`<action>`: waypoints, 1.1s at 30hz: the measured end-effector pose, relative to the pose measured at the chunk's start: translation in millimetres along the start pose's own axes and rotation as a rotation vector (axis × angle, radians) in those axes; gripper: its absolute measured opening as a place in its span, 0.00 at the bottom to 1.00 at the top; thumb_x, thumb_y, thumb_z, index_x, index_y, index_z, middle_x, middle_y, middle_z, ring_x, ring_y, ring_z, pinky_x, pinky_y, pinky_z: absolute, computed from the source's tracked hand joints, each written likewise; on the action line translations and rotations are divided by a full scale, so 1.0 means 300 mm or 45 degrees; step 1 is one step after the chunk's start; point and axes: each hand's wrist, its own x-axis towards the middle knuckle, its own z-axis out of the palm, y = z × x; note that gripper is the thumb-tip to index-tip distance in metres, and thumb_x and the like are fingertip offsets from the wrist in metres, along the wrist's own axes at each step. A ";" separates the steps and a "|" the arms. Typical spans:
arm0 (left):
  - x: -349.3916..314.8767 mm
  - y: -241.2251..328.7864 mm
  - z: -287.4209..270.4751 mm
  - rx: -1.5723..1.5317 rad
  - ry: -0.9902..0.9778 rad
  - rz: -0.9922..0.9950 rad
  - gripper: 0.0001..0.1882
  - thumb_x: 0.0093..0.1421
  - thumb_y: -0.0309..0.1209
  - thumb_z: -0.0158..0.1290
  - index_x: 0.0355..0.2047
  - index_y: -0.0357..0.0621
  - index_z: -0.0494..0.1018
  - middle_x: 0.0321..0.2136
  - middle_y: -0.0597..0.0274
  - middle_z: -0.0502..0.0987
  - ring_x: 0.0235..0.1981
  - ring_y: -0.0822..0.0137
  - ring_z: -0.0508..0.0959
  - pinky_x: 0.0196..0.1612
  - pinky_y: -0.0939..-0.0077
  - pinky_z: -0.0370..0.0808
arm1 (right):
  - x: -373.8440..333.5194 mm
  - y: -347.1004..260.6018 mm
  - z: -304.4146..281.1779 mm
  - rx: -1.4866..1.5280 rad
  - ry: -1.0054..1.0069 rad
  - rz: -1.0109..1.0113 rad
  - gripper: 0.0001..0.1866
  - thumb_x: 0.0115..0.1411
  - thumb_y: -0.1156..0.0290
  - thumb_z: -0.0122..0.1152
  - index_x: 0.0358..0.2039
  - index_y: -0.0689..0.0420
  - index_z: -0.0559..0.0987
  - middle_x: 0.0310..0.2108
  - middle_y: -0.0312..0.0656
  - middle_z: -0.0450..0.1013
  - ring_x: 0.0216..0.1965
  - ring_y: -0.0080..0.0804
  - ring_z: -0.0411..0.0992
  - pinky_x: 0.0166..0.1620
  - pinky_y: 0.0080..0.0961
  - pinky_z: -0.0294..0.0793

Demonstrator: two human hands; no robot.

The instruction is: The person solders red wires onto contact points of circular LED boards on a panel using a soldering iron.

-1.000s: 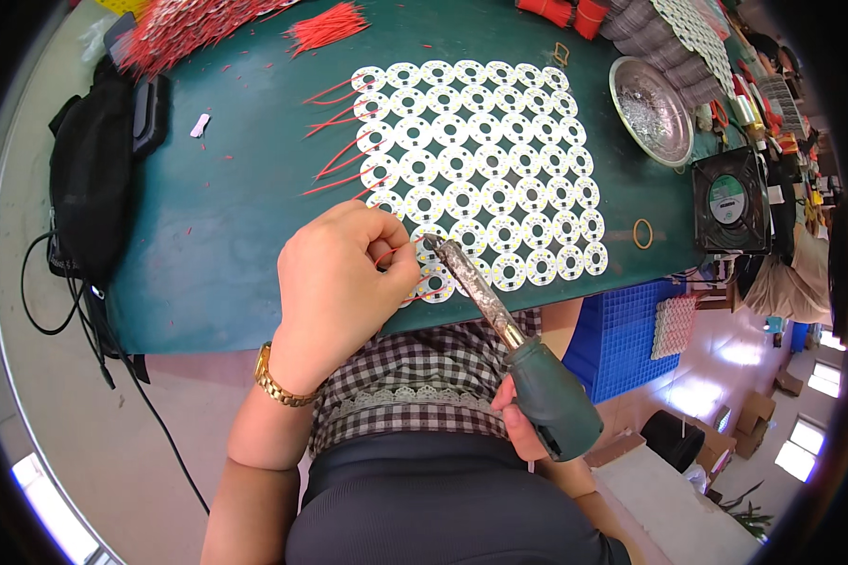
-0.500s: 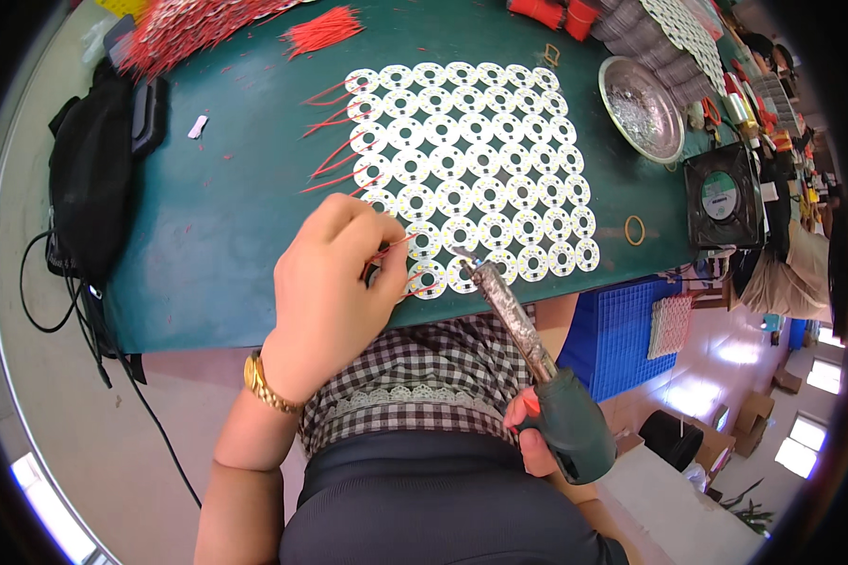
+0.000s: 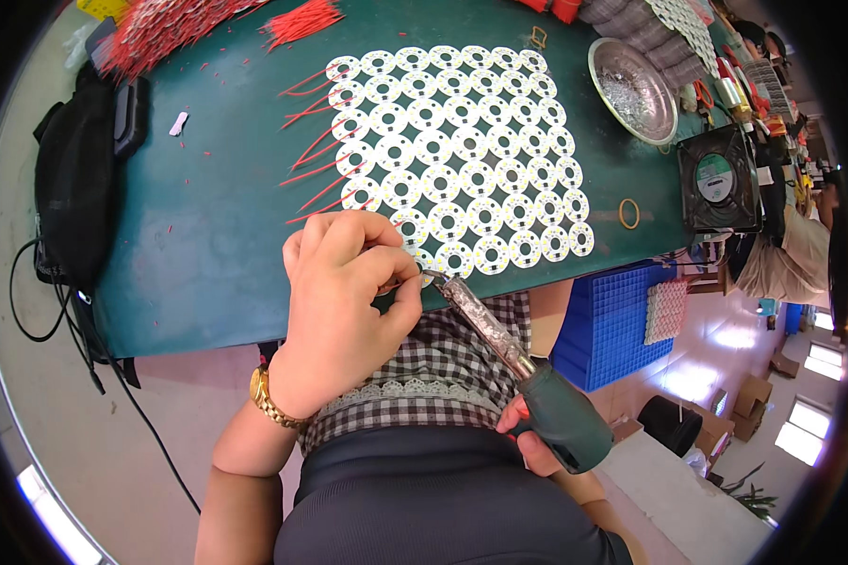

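Rows of white ring-shaped LED circuit boards (image 3: 477, 164) lie in a grid on the green table. Pairs of red wires (image 3: 311, 170) stick out leftward from the boards of the leftmost column. My left hand (image 3: 344, 292) is closed in a pinch over the near left corner of the grid, on a red wire mostly hidden by the fingers. In my right hand (image 3: 535, 443) is a soldering iron (image 3: 485, 325) with a dark green handle. Its tip meets the near left corner board, right beside my left fingertips; the exact contact spot is hidden.
A metal bowl (image 3: 631, 92) with silvery bits stands right of the grid, near a black fan (image 3: 719, 179). A rubber band (image 3: 628, 214) lies nearby. Red wire bundles (image 3: 303, 23) sit at the back. A black bag (image 3: 80, 179) rests on the left, a blue crate (image 3: 603, 320) below right.
My left hand has turned and its fingertips moved down to the near corner board. The iron's tip has shifted left and slightly down to meet them. The whole view has shifted a little.
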 end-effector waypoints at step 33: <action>0.017 -0.008 -0.029 0.030 -0.066 0.045 0.09 0.43 0.23 0.63 0.25 0.49 0.77 0.34 0.70 0.74 0.40 0.63 0.71 0.47 0.65 0.62 | 0.025 0.044 0.025 0.340 0.305 0.019 0.29 0.61 0.58 0.63 0.54 0.63 0.65 0.33 0.44 0.70 0.31 0.33 0.71 0.35 0.29 0.75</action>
